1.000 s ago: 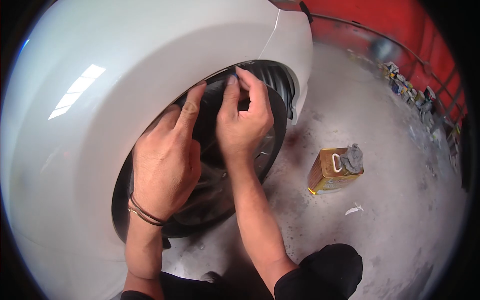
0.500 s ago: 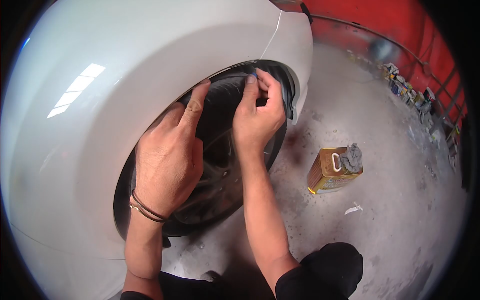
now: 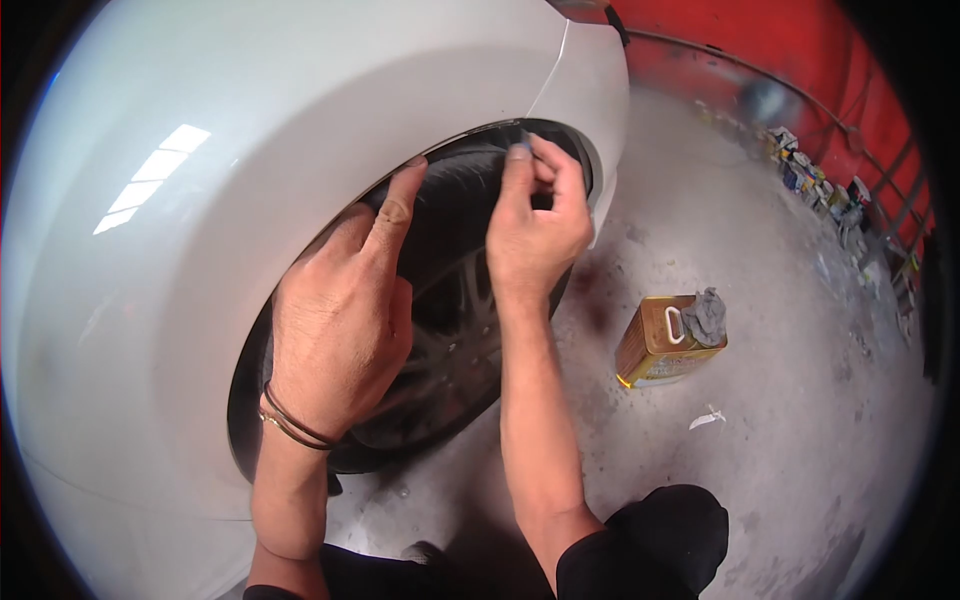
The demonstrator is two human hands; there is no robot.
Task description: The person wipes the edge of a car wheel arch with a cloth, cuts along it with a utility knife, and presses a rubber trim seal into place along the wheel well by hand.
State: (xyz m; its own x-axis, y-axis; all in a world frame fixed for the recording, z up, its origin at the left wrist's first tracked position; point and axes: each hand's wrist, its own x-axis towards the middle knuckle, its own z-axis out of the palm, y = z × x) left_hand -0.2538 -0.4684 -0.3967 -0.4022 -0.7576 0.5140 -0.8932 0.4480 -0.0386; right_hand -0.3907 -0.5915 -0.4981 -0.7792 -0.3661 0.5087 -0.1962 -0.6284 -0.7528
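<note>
A glossy white car fender (image 3: pixel 200 270) curves around a dark wheel (image 3: pixel 440 340) with several spokes. My left hand (image 3: pixel 340 310), with dark bands at the wrist, lies along the wheel arch edge (image 3: pixel 460 134). Its index finger is stretched out and touches that edge; the other fingers are bent and partly hidden. Near the front end of the arch, my right hand (image 3: pixel 540 225) is closed in a pinch. A small bluish bit shows at its fingertips, too little to name. Whether it touches the arch edge, I cannot tell.
On the grey floor (image 3: pixel 780 470) to the right stands a rectangular metal can (image 3: pixel 665 345) with a crumpled grey cloth (image 3: pixel 706 316) on top. A white scrap (image 3: pixel 707 417) lies near it. Several small containers (image 3: pixel 815 185) line the red wall (image 3: pixel 790 40).
My right hand has moved a little right along the arch, still pinched. The left hand stays nearly in place on the edge.
</note>
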